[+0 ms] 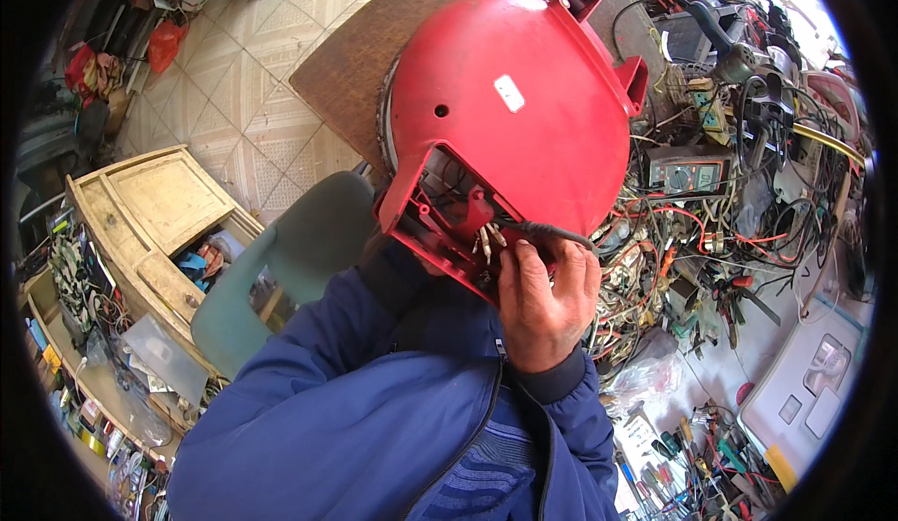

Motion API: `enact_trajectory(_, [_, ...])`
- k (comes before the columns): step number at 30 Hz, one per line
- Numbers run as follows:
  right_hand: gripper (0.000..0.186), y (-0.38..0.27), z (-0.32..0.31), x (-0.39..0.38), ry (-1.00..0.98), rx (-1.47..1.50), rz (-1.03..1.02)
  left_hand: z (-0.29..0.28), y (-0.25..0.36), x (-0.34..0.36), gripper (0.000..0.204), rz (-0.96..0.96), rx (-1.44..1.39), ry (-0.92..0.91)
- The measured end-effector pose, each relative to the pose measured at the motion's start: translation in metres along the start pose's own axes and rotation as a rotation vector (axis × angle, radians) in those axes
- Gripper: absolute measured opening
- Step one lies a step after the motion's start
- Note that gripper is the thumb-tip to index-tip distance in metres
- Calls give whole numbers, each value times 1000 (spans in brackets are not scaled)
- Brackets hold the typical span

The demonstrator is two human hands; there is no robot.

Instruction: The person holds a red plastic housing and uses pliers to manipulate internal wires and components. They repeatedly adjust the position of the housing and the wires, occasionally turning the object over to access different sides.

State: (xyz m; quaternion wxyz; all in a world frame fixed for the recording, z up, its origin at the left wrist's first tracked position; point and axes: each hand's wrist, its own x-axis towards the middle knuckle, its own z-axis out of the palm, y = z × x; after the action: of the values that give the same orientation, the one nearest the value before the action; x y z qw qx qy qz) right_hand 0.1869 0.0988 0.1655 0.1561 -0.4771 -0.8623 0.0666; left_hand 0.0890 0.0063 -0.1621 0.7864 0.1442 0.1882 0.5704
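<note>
A large glossy red rounded appliance shell [533,128] rests tilted on the brown table's near edge, with a small white label and a round hole on its side. Its open compartment [449,194] faces me. Inside it, a few pale wire ends [488,240] stick out together. At the compartment's right end, my right hand [552,301] has its fingers bent and closed around a dark sleeved cord [552,231], close beside the wire ends. My left hand [432,267] is almost wholly hidden under the shell's lower left rim; only a bit of skin shows, not its fingers.
Tangled wires and a multimeter [690,173] crowd the bench at right. Hand tools [720,465] lie at lower right near a white plastic case [804,390]. A green chair [304,240] and a wooden cabinet [154,208] stand left. The brown table [346,77] lies beneath the shell.
</note>
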Motion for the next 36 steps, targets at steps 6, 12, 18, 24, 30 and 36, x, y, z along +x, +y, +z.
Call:
enact_trajectory(6, [35, -6, -6, 1, -43, 8, 44, 19, 18, 8, 61, -7, -40, 32])
enact_trajectory(12, [37, -2, -1, 1, -88, 62, -1, 24, 28, 8, 59, -21, -32, 24])
enact_trajectory(18, [35, -6, 2, 4, -77, 116, 12, 29, 36, 11, 57, -38, -3, 13])
enact_trajectory(24, [31, -4, 9, 5, -79, 237, -39, 32, 44, 12, 55, -65, 13, -12])
enact_trajectory(30, [30, 6, -5, 20, -261, 184, -220, 38, 50, 10, 53, -88, 38, -29])
enact_trajectory(36, [32, 4, -7, 26, -336, 57, -353, 44, 58, 10, 51, -108, 72, -47])
